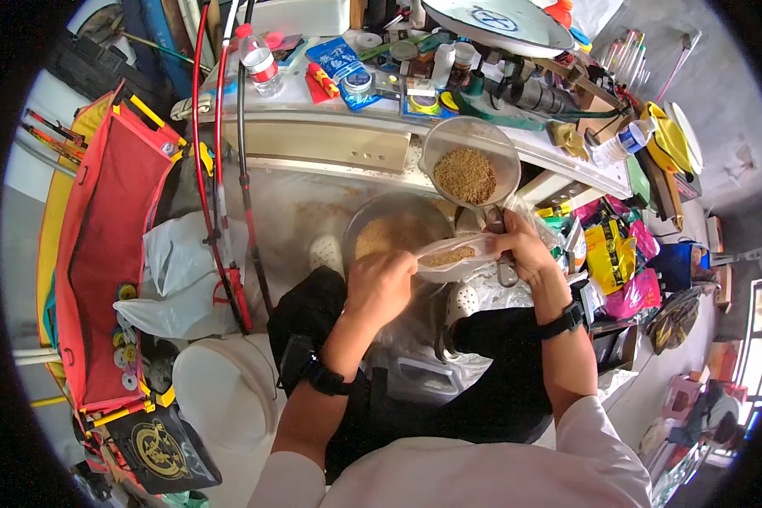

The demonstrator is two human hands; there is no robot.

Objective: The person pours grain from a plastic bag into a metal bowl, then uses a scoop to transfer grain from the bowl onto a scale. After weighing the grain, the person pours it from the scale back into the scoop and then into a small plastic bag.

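Observation:
My left hand [380, 288] is closed, pinching one side of the mouth of a clear plastic bag [459, 245]. Brown granules show inside the bag. My right hand [527, 247] grips the other side of the bag, its fingers also at the handle of a clear plastic scoop [514, 152]. A heap of brown granules [464, 176] lies in the scoop, which tilts above and beyond the bag. Behind the bag, on the floor, stands a wide round tub [353, 222] with lighter brown meal in it, partly covered by my left hand.
A cluttered worktop [313, 103] runs along the back, with a water bottle [260, 61] and a white enamel basin [499, 30]. To my left are a white bucket [220, 394] and a red fabric bag [114, 271]. Colourful bait packets [610, 254] pile up at right. Another person [713, 416] is far right.

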